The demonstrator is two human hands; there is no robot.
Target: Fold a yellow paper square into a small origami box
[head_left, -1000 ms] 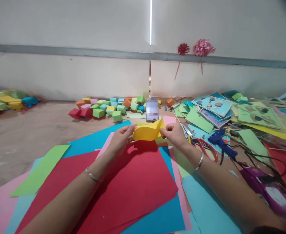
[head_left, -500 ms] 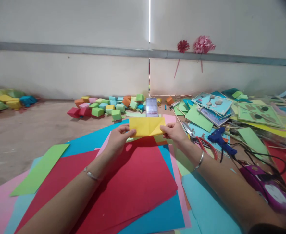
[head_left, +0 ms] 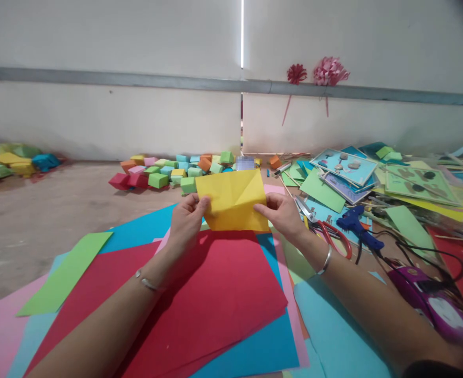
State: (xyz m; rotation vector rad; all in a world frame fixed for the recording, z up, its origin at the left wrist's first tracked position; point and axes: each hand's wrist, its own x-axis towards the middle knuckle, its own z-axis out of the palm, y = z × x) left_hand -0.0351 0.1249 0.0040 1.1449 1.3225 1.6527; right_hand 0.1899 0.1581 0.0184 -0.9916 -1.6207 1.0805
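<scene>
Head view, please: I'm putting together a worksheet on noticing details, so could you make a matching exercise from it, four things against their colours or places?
Things:
1. yellow paper
2. scissors
3. glue gun
4. larger pink pompom

Colours or places:
A. blue
B. at the wall rail
C. between the left hand and right hand
D. red-handled

Pairs: 1-C, 2-D, 3-A, 4-B

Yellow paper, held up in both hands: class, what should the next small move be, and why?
Probably bend the yellow paper along one of its creases. Fold lines already show across its face, and it is spread open, with the left hand and right hand pinching opposite sides, so both seem well placed to guide the fold.
</scene>
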